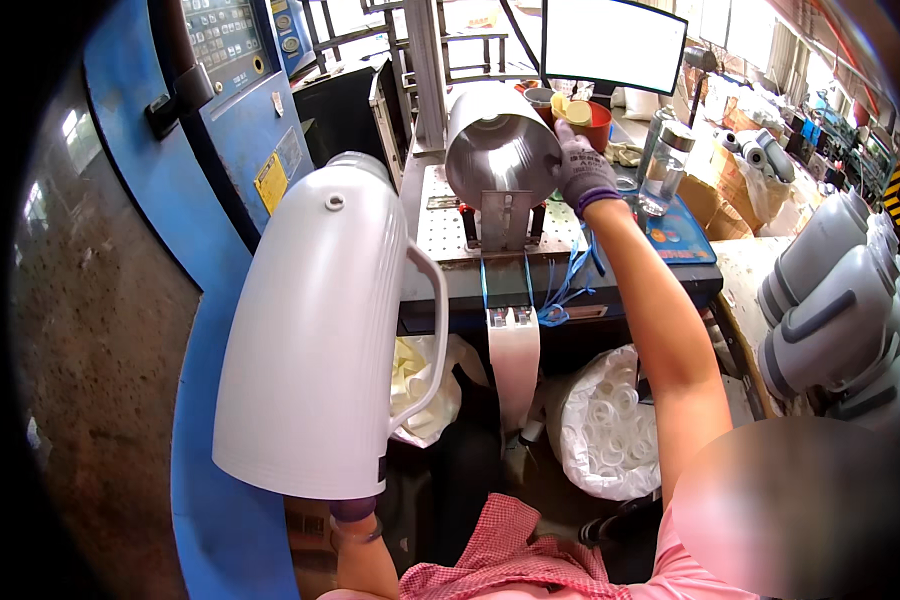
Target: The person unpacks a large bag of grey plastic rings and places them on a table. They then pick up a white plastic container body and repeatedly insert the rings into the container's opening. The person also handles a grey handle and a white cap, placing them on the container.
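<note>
A large white jug (pixel 315 330) with a side handle (pixel 438 330) stands tilted in front of me on the left, its wide base toward me. My left hand (pixel 355 508) supports it from the base end; only the purple glove cuff shows, and the fingers are hidden. My right hand (pixel 582 165), in a grey-purple glove, reaches forward beside a steel-lined cylinder (pixel 500 165) lying on a fixture with its open end toward me. The right fingertips are at a yellow piece (pixel 576 112) by a red bowl (pixel 600 125); whether they grip it is unclear.
A clear bottle (pixel 667 170) stands on a blue mat (pixel 680 235) right of the fixture. Several grey jugs (pixel 825 300) crowd the right side. Below the bench sits a bag of clear rings (pixel 610 425). A blue machine (pixel 235 130) rises at left, a bright screen (pixel 615 45) behind.
</note>
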Motion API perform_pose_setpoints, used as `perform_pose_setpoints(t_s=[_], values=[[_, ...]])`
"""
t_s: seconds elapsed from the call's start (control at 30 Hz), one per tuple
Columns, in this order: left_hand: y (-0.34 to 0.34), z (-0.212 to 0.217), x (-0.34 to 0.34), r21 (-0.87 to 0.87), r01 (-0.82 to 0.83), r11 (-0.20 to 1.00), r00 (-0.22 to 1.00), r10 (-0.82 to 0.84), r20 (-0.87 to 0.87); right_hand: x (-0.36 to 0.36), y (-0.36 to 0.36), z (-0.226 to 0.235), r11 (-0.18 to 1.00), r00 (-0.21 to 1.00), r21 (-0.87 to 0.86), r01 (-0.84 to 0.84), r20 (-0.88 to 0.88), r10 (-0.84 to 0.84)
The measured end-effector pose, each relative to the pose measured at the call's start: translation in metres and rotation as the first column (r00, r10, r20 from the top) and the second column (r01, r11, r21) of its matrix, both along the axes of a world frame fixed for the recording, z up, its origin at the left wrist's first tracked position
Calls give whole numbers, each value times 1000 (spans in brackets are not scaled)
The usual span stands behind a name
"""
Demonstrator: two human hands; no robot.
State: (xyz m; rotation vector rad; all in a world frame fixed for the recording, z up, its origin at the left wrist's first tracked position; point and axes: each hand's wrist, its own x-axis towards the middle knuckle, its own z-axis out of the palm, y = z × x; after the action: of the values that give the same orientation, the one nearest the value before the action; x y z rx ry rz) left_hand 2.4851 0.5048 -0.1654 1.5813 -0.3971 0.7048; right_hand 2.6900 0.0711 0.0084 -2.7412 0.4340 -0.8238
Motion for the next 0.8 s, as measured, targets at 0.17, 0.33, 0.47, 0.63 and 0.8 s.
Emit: perform_pose_setpoints(t_s=[0.17, 0.33, 0.47, 0.63, 0.8], values=[[23, 33, -37, -85, 466, 881, 866, -474, -162, -92, 46, -3, 883, 805, 87, -460, 459, 375], [-14, 61, -25, 97, 939, 329, 338, -839, -426, -265, 94, -94, -126, 548, 670, -732, 688, 477], [-39, 40, -2, -285, 713, 641, 565, -765, -310, -353, 84, -150, -215, 610, 782, -585, 599, 518], [-122, 38, -20, -174, 916, 363, 277, -882, -380, -457, 99, -175, 426, 723, 732, -531, 129, 678], [-125, 50, -33, -38, 945, 324, 283, -872, -400, -625, -3, -130, 870, 951, 402, 285, -3, -310]])
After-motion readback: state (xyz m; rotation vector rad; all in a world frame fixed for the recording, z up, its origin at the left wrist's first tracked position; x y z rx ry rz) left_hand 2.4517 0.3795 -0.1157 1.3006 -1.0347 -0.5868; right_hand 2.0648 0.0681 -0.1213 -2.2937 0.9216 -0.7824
